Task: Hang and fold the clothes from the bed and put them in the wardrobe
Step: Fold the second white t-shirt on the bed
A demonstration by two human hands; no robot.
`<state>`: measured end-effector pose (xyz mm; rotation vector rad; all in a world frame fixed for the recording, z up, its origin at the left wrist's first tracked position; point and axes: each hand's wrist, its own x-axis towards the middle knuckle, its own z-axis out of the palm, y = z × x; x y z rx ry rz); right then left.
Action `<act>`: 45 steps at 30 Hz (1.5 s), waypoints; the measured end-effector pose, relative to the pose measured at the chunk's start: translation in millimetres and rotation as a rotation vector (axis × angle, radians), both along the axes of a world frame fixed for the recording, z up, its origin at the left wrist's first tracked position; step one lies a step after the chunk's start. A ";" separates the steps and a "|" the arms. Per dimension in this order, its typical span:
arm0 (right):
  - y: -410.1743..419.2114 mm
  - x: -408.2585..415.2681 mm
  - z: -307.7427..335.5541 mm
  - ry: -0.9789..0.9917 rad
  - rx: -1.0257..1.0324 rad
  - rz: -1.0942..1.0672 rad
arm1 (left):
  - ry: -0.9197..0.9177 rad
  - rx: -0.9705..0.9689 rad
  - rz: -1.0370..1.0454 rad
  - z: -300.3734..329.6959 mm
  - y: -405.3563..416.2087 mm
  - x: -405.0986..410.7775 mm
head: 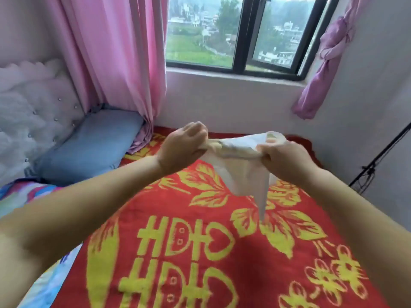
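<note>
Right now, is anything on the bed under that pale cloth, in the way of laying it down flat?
Nothing visible. Both the left hand and right hand grip the pale garment above bare red blanket; the blue pillow lies off left.

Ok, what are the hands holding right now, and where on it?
A small pale garment, held above the bed: left hand and right hand each grip one end of its top edge; the rest hangs free.

Home bedroom. Bed (200, 252) with red-and-yellow blanket fills 6 o'clock; blue pillow (89, 147) and tufted headboard (33, 112) at 9 o'clock. Pink curtain (115, 63) at 11 o'clock, window (240, 36) at 12 o'clock.
</note>
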<state>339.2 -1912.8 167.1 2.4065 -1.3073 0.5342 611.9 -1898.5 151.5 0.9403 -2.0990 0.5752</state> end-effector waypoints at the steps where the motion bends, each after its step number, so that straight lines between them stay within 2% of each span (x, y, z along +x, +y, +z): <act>1: 8.5 0.7 -42.0 0.129 0.218 -0.040 | -0.076 0.111 -0.025 -40.8 7.4 0.8; 2: 22.0 1.5 -90.2 0.239 0.413 -0.064 | -0.164 0.233 -0.055 -87.1 18.6 0.9; 4: 54.8 0.3 -195.4 0.348 0.673 -0.082 | -0.353 0.445 -0.092 -189.5 47.1 0.7; 8: 135.7 -0.8 -390.6 0.336 1.135 -0.084 | -0.674 0.863 -0.002 -382.2 123.6 -2.9; 11: 190.7 4.4 -479.6 0.358 1.494 -0.025 | -0.750 1.055 0.075 -466.3 176.7 3.9; 14: 222.1 4.4 -516.4 0.346 1.700 -0.035 | -0.776 1.245 0.145 -499.1 210.8 16.9; 17: 213.6 -12.9 -519.0 0.228 1.724 -0.121 | -0.833 1.370 0.129 -500.4 212.6 15.8; 20: 176.2 -34.6 -502.9 0.081 1.670 -0.253 | -0.740 1.372 0.066 -487.2 188.7 -9.8; 23: 125.1 -57.9 -488.9 -0.229 1.583 -0.456 | -0.643 1.281 0.025 -465.0 143.5 -64.9; 25: 89.6 -73.0 -484.4 -0.410 1.537 -0.538 | -0.418 1.364 0.001 -461.5 116.4 -107.4; 28: 39.9 -94.1 -485.8 -0.571 1.499 -0.583 | -0.100 1.559 0.056 -464.8 77.7 -169.1; 31: -16.3 -115.1 -492.8 -0.715 1.464 -0.581 | 0.064 1.540 0.155 -472.0 38.2 -218.6; 35: -102.0 -139.9 -503.3 -0.792 1.350 -0.491 | -0.059 1.467 0.417 -499.9 -6.5 -263.2; 39: -191.6 -154.6 -515.5 -0.849 1.256 -0.398 | -0.083 1.421 0.661 -528.5 -22.5 -290.9; 42: -247.7 -146.1 -527.5 -0.865 1.267 -0.353 | -0.063 1.387 0.706 -546.4 -29.7 -296.6; 45: -295.6 -128.4 -538.3 -0.688 1.243 -0.323 | 0.076 1.299 0.663 -559.6 -38.7 -293.2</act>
